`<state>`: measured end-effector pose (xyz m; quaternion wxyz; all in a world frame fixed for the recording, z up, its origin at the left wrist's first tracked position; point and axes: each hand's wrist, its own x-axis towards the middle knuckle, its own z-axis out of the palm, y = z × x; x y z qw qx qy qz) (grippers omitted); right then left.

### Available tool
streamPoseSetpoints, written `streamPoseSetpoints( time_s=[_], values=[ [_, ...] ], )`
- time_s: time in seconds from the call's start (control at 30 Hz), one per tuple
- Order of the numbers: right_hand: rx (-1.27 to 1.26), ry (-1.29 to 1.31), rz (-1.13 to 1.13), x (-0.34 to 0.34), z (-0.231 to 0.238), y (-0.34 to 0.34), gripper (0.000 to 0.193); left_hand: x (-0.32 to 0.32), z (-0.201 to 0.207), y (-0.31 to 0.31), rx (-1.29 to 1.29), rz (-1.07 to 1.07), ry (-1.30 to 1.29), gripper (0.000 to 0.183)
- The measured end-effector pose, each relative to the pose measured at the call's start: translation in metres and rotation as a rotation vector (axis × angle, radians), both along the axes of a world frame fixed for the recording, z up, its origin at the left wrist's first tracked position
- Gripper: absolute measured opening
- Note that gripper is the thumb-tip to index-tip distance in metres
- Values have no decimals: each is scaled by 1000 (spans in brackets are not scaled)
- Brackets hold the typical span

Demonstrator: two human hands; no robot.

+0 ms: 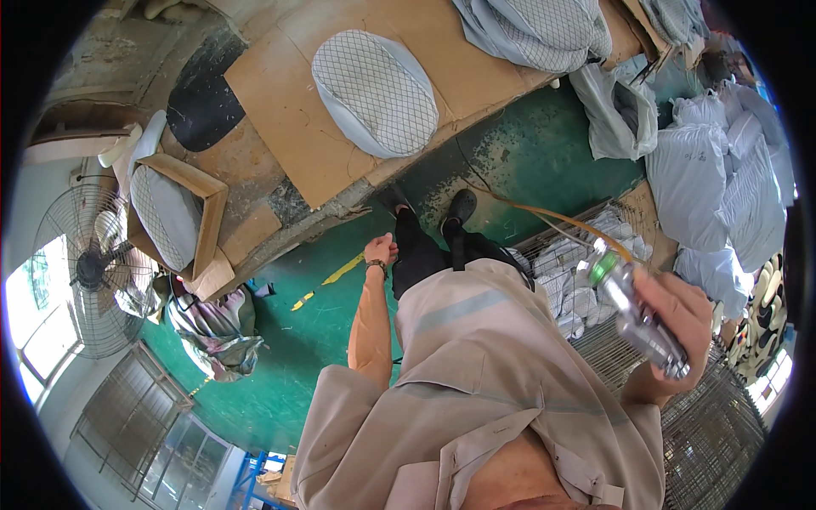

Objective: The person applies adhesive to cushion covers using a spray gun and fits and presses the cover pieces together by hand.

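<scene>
My right hand point(684, 319) is raised at the right, its fingers wrapped round a silver metal air tool point(639, 319) with a green ring. An orange-yellow hose point(561, 221) runs from near the ring end toward the floor; the tool's exact kind I cannot tell. My left hand point(381, 248), a band on its wrist, hangs beside my left leg with curled fingers, and nothing shows in it. Ahead of both hands, an oval cushion point(374, 92) with a quilted white diamond-pattern top and pale grey-blue sides lies on a cardboard sheet point(285, 110) on the workbench.
More quilted cushions point(544, 34) are heaped at the bench's far right. Another cushion point(161, 217) stands in a wooden frame point(212, 212) beside a large fan point(89, 270). White sacks point(697, 178), a wire cage of pale bundles point(561, 272) and a wire rack point(697, 433) line the right.
</scene>
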<state>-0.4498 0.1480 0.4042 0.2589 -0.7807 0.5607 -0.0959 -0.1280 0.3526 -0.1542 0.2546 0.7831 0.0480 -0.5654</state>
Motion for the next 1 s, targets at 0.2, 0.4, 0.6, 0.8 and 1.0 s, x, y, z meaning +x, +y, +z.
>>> streamPoseSetpoints(
  time_s=[0.2, 0.4, 0.6, 0.8, 1.0],
  values=[
    [10, -91, -47, -31, 0, 5, 63, 5, 7, -13, -210, 124, -53, 29],
    [209, -188, 142, -82, -9, 1, 82, -3, 49, -78, -459, 254, -105, 26],
    [84, -129, 155, -80, -12, -2, 80, 4, 88, -145, -635, 408, -216, 26],
    [-141, -224, 254, -85, -28, -11, 78, 22, 98, -216, -234, -47, -720, 32],
    [72, -325, 367, -76, -34, -19, 60, 43, 101, -220, -245, -3, -557, 42]
  ],
)
